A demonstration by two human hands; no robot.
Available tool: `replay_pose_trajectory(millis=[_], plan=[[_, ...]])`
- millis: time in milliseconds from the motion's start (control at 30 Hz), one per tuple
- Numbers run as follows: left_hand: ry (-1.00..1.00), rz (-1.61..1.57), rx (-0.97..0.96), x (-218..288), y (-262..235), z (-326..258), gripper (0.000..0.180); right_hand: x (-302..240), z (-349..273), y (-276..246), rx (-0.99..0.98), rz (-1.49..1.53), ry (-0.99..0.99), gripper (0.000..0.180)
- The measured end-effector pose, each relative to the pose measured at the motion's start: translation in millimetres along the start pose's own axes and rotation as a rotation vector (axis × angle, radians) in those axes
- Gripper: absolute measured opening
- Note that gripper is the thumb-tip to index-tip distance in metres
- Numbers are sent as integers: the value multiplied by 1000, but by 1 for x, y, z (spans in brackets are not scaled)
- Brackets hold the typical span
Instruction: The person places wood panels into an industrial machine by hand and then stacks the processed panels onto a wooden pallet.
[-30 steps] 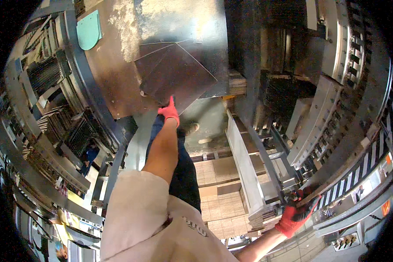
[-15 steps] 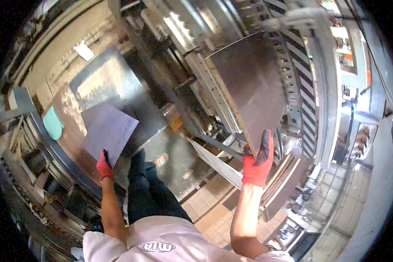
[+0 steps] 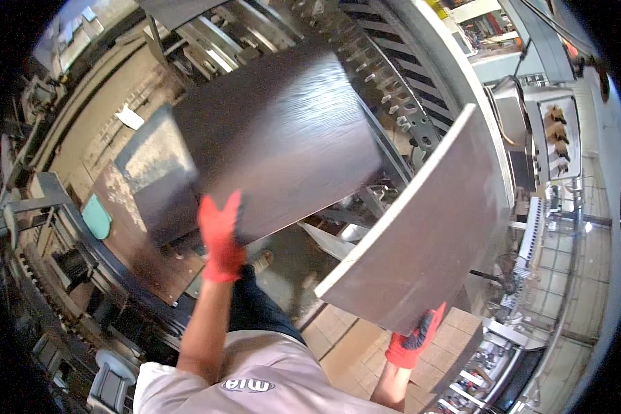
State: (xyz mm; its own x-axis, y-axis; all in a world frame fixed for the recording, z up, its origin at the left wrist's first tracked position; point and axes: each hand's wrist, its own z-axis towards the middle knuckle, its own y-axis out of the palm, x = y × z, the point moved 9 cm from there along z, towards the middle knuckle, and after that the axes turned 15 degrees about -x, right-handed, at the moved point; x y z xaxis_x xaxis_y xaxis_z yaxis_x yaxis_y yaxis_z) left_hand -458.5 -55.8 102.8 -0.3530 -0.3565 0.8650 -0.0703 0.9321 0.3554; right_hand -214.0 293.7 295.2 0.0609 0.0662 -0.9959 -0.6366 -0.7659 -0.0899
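A red glove with a dark palm covers each of my hands. My left hand (image 3: pixel 221 238) grips the lower left corner of a large dark brown panel (image 3: pixel 290 145), which is tilted and catches a bright shine. The fingers and thumb stand apart at the corner, partly hiding it. My right hand (image 3: pixel 414 338) holds the lower edge of a second brown panel (image 3: pixel 428 234) with a pale long edge; some of its fingers are behind the panel. The two panels are apart, one in front of the machine and the other to its right.
A machine frame with a black-and-white striped guard (image 3: pixel 407 69) stands at the far right. On the left, a worktable (image 3: pixel 134 231) bears a teal piece (image 3: pixel 96 216) and a dark sheet (image 3: pixel 165 203). Tiled flooring (image 3: pixel 355 334) shows below, beside metal machinery (image 3: pixel 497 359).
My left hand has swung right and up with its panel, over in front of the machine. My right hand has drawn its panel down and right, away from the machine.
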Motion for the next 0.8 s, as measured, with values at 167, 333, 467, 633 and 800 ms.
replay_pose_trajectory(millis=[167,333,467,633,800], plan=[[260,-191,104,33,122,31,23,-30,-23,-48,-16,-142,-126,44],[382,-40,391,39,147,59,30,-60,-54,-99,13,-340,-253,44],[403,-11,427,15,142,76,32,-69,-99,-142,91,-971,-235,63],[451,-176,344,22,157,69,31,-49,-135,-211,142,-1028,-242,72],[378,-39,443,19,145,61,31,-39,-149,-220,208,-1020,-162,74]])
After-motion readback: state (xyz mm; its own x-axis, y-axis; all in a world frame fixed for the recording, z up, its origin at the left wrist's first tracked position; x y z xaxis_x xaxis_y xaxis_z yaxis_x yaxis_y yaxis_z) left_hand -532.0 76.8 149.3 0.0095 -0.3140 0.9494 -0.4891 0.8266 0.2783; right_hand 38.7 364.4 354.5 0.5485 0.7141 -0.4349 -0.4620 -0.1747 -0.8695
